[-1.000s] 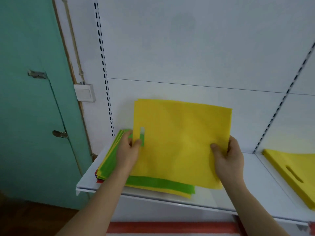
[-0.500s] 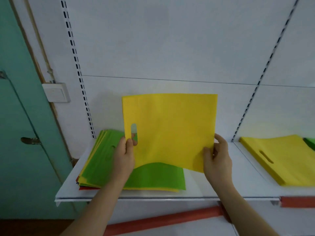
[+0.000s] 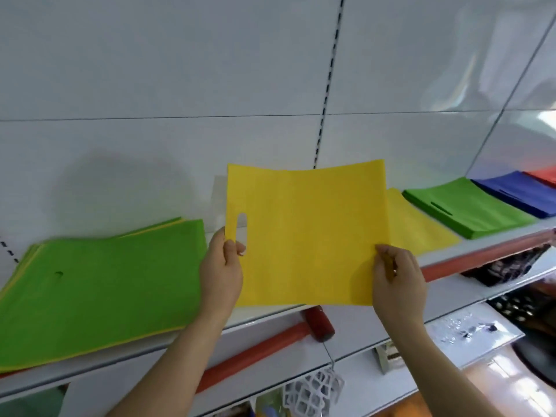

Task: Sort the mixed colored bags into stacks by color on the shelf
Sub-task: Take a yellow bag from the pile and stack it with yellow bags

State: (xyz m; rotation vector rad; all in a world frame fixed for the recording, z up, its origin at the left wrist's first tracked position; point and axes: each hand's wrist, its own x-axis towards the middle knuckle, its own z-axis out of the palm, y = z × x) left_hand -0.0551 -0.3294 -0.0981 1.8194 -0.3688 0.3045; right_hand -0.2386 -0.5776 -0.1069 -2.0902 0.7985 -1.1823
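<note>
A: What do the hands have hold of?

B: A flat yellow fabric bag with a slot handle [image 3: 307, 233], held upright in the air above the front of the white shelf [image 3: 270, 316]. The left hand [image 3: 221, 269] pinches its left edge just beside the slot handle, thumb on the near face and fingers curled behind. The right hand [image 3: 398, 281] pinches the lower right corner, thumb in front and the fingers folded round the edge.

A: Does the bag touch the shelf?

B: It looks lifted clear of it; its top edge bows slightly toward the white back panel [image 3: 150, 70].

A: And the rest of the bags?

B: To the left lies the mixed pile of flat bags with a green one on top [image 3: 105, 284], yellow edges showing beneath it, resting on the shelf and touching the left hand's side. To the right, partly hidden behind the held bag, is a stack of yellow bags [image 3: 418, 230]. Beyond that, a stack of green bags [image 3: 469, 206], then a stack of blue bags [image 3: 520, 191], then a red stack [image 3: 541, 176] at the picture's edge, each just beside the next.

A: Anything under the shelf?

B: A red price rail [image 3: 258, 347] along the front edge, and a white plastic lattice item [image 3: 313, 389] hanging lower down; the dark goods on the lower right are too blurred to name.
</note>
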